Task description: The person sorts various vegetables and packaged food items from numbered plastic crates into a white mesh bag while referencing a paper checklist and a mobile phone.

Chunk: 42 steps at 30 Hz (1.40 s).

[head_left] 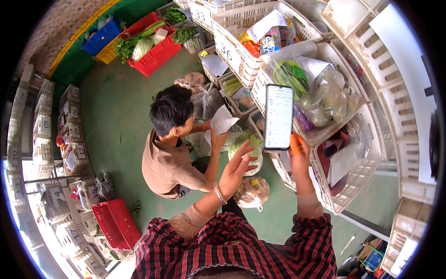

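Observation:
My right hand (299, 153) grips a smartphone (278, 117) by its lower end, and its lit screen shows a pale list. An orange covering shows on the fingertips of that hand. My left hand (236, 169) is raised to the left of the phone with its fingers spread and nothing in it. Behind the phone stands a white plastic crate (325, 135) with bagged green vegetables (290, 76) and other clear bags in it. Below my left hand, a bag of round tan produce (252, 191) rests on the floor, near a bagged cabbage (253, 151).
A person (169, 139) crouches at my left, holding a white paper (222, 122). Stacked white crates (227, 23) rise at the right and far side. A red crate of vegetables (155, 56) stands far left; another red crate (116, 224) is near left, beside crate racks (44, 125).

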Motion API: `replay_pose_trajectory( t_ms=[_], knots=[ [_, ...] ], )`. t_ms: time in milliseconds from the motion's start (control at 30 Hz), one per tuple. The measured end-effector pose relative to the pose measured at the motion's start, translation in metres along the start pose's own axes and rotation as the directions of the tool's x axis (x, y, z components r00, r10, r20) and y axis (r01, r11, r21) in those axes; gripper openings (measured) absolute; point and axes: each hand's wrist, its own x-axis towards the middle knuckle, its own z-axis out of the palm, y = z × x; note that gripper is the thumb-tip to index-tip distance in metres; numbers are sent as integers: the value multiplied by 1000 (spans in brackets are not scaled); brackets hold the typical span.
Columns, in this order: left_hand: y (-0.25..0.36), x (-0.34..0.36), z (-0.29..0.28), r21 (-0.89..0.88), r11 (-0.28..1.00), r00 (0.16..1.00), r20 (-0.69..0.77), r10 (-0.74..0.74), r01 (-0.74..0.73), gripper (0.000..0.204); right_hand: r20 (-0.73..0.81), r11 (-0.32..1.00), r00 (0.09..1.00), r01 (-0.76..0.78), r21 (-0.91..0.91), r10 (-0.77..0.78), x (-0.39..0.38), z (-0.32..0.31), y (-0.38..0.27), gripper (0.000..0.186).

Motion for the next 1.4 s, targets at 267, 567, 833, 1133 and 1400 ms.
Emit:
replay_pose_trajectory(
  t_ms=[267, 567, 833, 1133, 1400],
  knots=[
    [30, -25, -13, -57, 998, 992, 126, 17, -9, 33, 69, 990, 994, -73, -122, 82, -81, 68, -34, 30],
    [92, 65, -84, -220, 975, 998, 38, 48, -39, 30, -228, 972, 970, 34, -231, -88, 52, 11, -26, 51],
    [145, 290, -154, -274, 954, 992, -74, 102, -119, 30, -103, 892, 923, -324, 316, 371, 181, -4, 0, 49],
    [158, 485, -190, -192, 967, 973, -193, 130, -167, 38, -242, 936, 908, -306, 172, 341, 144, -15, -28, 46],
    [166, 516, -175, -47, 994, 961, -265, 83, -99, 40, -514, 986, 858, -93, -141, 8, 123, -21, -67, 71]
  ],
)
